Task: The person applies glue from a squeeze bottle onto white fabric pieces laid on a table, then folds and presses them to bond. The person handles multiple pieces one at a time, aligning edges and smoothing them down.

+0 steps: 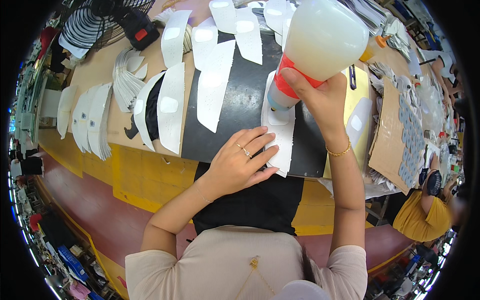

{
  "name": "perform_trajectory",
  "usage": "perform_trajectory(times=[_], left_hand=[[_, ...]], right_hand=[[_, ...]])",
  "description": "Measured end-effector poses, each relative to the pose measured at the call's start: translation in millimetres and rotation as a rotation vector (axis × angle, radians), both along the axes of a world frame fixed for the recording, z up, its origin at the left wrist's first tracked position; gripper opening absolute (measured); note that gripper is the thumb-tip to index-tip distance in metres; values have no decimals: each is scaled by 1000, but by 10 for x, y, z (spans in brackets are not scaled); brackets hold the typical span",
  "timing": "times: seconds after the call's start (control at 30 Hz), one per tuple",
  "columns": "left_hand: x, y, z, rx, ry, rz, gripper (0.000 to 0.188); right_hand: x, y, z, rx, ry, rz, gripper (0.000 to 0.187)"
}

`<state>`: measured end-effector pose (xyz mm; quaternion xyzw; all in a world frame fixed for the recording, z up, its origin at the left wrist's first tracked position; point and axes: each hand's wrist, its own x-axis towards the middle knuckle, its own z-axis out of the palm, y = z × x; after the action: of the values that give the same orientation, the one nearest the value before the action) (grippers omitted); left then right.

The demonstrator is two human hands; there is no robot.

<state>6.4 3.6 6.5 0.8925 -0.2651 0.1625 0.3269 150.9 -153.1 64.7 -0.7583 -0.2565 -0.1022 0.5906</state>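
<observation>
A large translucent squeeze bottle [325, 37] with a red band is tipped nozzle-down in my right hand [325, 97], its fingers wrapped round the lower part. The nozzle end is over the pale rounded patch on a stack of white curved pieces [284, 142] with small perforations. My left hand [237, 160] lies beside this stack, fingers stretched out and fingertips at its left edge. Under the stack is a black mat [240, 110]. Another perforated white piece [215, 85] with a patch lies on the mat, left of the bottle.
More white pieces [171, 110] lie spread to the left, with bundled strips [131, 80] behind them. A black fan [105, 22] stands at the far left. Cardboard with grey rounded pieces [395, 132] is at the right. An orange-capped bottle [372, 48] stands behind. A person in yellow [422, 217] is farther right.
</observation>
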Motion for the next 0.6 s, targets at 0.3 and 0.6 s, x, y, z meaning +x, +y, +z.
perform_trajectory(times=[0.3, 0.6], left_hand=[[29, 27, -18, 40, -88, -3, 40], [26, 19, -26, 33, -69, 7, 42]], right_hand=[[-207, 97, 108, -143, -238, 105, 29], [-253, 18, 140, -203, -277, 51, 29]])
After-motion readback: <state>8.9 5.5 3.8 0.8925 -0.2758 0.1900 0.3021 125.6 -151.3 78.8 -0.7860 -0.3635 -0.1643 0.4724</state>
